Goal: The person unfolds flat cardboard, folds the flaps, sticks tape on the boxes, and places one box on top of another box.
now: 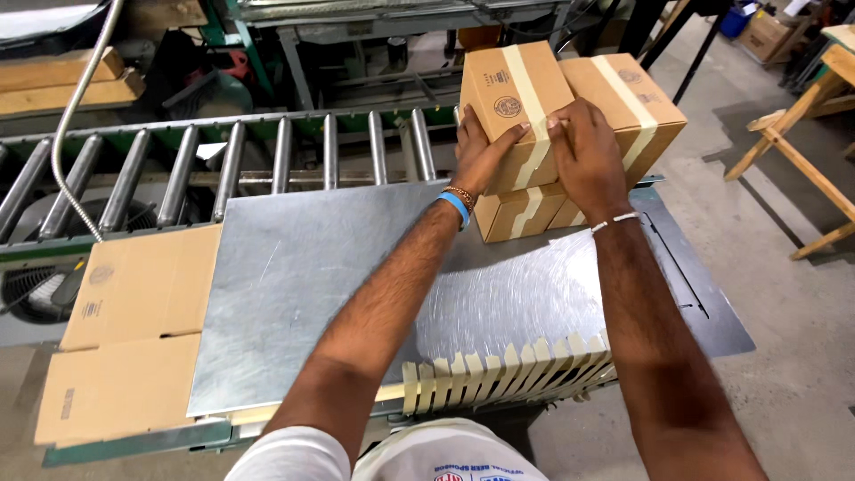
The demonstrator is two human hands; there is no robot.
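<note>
Both arms stretch forward: left hand [482, 151] and right hand [582, 151] grip the top box [514, 93], stacked on boxes [521, 214] beneath, desk [312, 285] below.

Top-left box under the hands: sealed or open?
Sealed: the top-left box has tape running over its closed flaps; both hands press on it.

The lower boxes [525, 214] sit mostly hidden under the top boxes [517, 107] and both hands.

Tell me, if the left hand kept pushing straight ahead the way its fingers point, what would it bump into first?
The left hand already rests on the taped cardboard box on top of the stack, so it meets that box at once.
</note>
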